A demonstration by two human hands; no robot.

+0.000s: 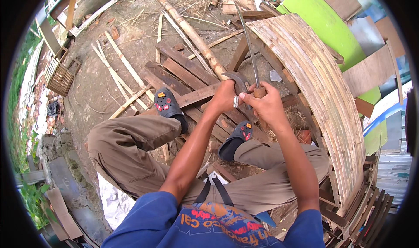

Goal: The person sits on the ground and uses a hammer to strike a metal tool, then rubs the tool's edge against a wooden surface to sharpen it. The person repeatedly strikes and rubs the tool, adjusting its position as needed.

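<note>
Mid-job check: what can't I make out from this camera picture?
Part of the curved metal piece: head view, hidden by the left hand.
Lower part of the wooden handle: head view, covered by the right hand.
Shoe charms' details: head view, too small.
Part of the green panel: head view, behind the plywood board.

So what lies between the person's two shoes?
In the head view, brown wooden planks lie between the left shoe and the right shoe; the left forearm crosses above, hiding part of them.

The right fingers (253, 101) partly hide the wooden handle (260, 92); the lower edge crops the blue shirt (139, 224).
</note>
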